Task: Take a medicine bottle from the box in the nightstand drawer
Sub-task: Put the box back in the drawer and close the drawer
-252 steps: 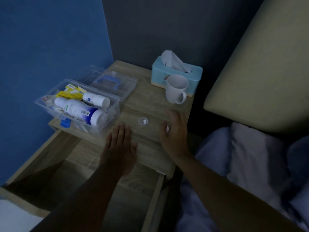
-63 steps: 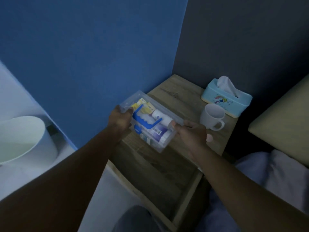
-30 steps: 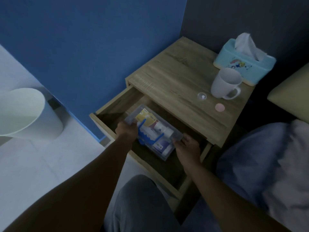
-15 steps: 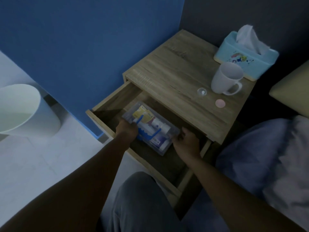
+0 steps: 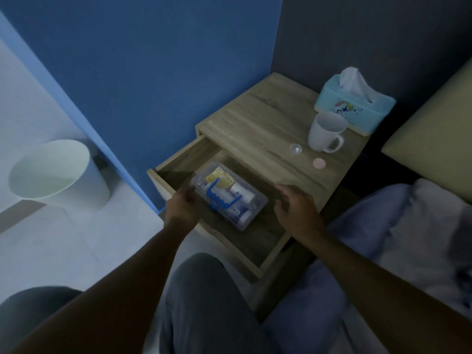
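Left hand (image 5: 182,206) empty, loose | right hand (image 5: 296,208) empty, loose | box (image 5: 245,208) in drawer (image 5: 265,251) between them

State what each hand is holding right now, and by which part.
Nothing is held. The left hand and right hand hover open beside the clear box, which lies in the open drawer.

My left hand (image 5: 182,208) and right hand (image 5: 296,209) hover apart, forearms stretched forward, fingers (image 5: 281,194) loosely curled and gripping nothing.

Bottle labels (image 5: 237,198) too blurred.
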{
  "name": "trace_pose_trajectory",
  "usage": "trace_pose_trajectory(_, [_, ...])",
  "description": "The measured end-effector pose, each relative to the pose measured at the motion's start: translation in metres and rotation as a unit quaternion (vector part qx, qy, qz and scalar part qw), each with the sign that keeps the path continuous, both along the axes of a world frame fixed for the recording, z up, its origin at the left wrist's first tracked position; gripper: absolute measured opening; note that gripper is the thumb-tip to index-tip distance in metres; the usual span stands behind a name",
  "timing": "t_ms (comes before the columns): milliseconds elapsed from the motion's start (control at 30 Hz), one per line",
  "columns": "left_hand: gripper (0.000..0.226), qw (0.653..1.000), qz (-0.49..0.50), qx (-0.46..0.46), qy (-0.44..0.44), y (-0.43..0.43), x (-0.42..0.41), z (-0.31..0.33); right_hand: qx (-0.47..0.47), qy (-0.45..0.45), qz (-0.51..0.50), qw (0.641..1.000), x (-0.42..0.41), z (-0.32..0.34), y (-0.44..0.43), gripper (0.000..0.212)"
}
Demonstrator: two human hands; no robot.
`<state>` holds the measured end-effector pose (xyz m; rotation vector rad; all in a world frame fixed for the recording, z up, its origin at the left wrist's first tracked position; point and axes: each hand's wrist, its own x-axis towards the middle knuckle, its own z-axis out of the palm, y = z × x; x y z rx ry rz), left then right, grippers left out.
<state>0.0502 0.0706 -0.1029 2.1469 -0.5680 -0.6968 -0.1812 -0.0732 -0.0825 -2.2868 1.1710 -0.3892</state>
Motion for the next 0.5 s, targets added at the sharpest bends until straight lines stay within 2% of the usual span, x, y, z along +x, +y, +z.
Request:
trace_pose_trajectory(133, [0.02,0.996,0.088,-0.012,-0.021,0.013,-0.003,-0.011,-0.035,0.017,0.009,0.999,-0.02,-0.004,-0.013,0.049])
trace_pose_trajectory(233, [0.047,0.991,0.119,-0.001,0.055,0.017,-0.001,-0.02,0.004,0.045,0.005,0.999,-0.032,-0.016,-0.021,0.064])
trace_pose_trajectory(300, [0.064,0.99,0.104,0.026,0.096,0.018,-0.001,-0.028,0.016,0.064,0.012,0.998,-0.036,-0.025,-0.028,0.069])
trace_pose_trajectory(400, [0.065,0.991,0.044,0.021,0.126,0.019,-0.004,-0.043,-0.007,0.12,0.02,0.993,-0.038,-0.035,-0.035,0.065])
trace_pose_trajectory(500, [0.076,0.988,0.018,-0.015,0.151,0.017,-0.007,-0.056,-0.057,0.154,0.041,0.986,-0.037,-0.043,-0.036,0.057])
